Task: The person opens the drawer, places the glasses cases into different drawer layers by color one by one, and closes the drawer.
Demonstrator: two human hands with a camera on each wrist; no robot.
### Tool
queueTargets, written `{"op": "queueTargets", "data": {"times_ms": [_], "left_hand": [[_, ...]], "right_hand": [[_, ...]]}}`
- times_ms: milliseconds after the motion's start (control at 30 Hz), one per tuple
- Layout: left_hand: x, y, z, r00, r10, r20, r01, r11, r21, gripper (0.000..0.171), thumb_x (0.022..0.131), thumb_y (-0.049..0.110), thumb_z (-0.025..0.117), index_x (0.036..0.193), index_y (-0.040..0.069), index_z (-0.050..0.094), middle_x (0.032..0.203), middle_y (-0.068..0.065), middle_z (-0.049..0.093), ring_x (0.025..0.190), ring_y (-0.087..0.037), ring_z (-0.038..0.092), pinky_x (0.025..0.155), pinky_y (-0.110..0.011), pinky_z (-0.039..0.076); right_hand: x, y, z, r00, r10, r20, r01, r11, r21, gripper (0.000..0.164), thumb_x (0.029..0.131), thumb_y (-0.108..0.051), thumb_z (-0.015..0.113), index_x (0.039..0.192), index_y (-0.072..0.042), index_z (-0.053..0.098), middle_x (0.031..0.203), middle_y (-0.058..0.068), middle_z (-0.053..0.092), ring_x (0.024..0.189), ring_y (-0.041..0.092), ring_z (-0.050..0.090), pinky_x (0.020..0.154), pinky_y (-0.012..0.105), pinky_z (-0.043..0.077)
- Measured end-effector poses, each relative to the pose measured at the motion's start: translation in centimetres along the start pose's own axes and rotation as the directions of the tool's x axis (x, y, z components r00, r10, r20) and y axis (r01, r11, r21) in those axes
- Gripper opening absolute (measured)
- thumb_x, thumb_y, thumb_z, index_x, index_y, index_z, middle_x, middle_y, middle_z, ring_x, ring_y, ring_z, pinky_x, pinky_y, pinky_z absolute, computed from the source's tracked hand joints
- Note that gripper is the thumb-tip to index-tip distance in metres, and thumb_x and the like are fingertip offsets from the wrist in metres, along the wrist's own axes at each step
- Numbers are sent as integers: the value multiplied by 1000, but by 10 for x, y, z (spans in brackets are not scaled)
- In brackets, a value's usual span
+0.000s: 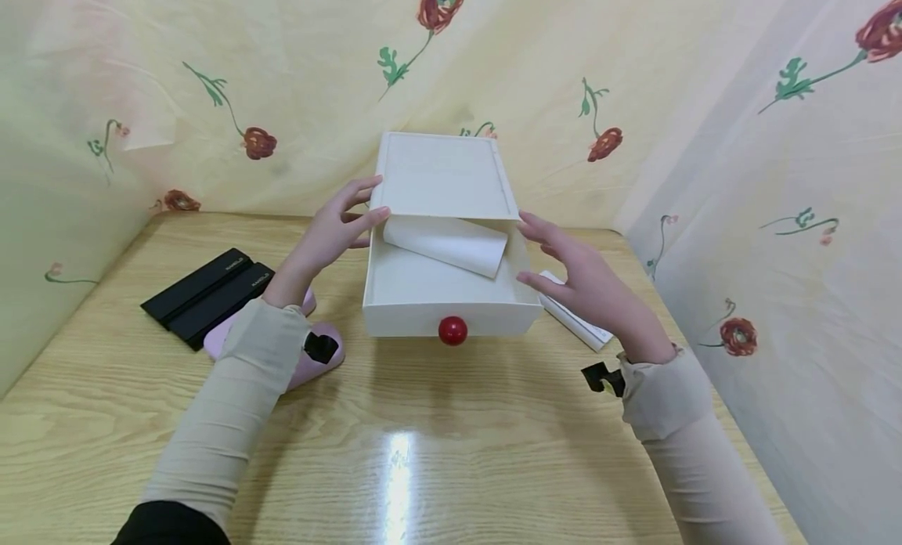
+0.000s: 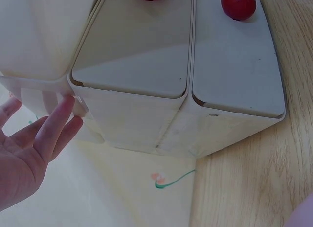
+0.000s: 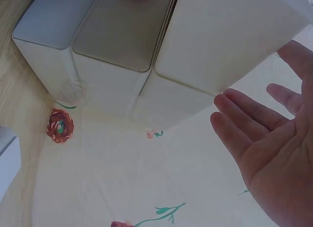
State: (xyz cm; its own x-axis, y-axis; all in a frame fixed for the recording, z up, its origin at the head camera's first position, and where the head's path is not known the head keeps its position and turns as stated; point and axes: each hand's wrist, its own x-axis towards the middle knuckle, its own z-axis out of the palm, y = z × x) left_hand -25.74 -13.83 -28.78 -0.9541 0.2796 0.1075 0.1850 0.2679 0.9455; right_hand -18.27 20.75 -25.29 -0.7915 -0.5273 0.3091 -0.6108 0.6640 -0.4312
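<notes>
A white drawer cabinet (image 1: 447, 173) stands on the table, its top drawer (image 1: 405, 320) pulled out toward me. That drawer has a red knob (image 1: 452, 331) and holds a curled white sheet (image 1: 447, 246). Below it, a middle drawer (image 2: 137, 46) and a bottom drawer (image 2: 239, 60) are pushed in. My left hand (image 1: 331, 230) is at the cabinet's left side, fingers spread, fingertips right at the wall. On the other side, my right hand (image 1: 581, 275) has its fingertips at the cabinet's right edge and its thumb beside the open drawer. Neither hand grips anything.
Left of the cabinet lie black flat cases (image 1: 224, 304) with small lettering, over a lilac object (image 1: 324, 357) partly behind my left wrist. A folded white item (image 1: 574, 318) lies at the right. Flower-printed cloth (image 1: 317, 99) hangs behind the wooden table (image 1: 493, 435).
</notes>
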Motion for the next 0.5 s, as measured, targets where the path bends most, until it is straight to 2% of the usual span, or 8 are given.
{"op": "queueTargets", "data": {"times_ms": [267,500], "left_hand": [[0,0,0,1000,2,-2,-2,1000,-7,60,95,40,60,149,32,35,154,-7,36,127,-33,52,95,-49,53],[-1,1,1,1000,-7,-2,7,1000,-3,60,95,41,59,149,32,34,155,-7,35,128,-33,51,96,-50,52]], "right_hand": [[-10,12,0,998,52,-39,-50,997,56,72,93,-13,65,153,-16,26,142,19,52,129,36,51,107,51,43],[-18,21,1,996,72,-44,-70,996,52,69,93,-12,64,152,-13,28,138,21,55,125,37,55,105,52,44]]}}
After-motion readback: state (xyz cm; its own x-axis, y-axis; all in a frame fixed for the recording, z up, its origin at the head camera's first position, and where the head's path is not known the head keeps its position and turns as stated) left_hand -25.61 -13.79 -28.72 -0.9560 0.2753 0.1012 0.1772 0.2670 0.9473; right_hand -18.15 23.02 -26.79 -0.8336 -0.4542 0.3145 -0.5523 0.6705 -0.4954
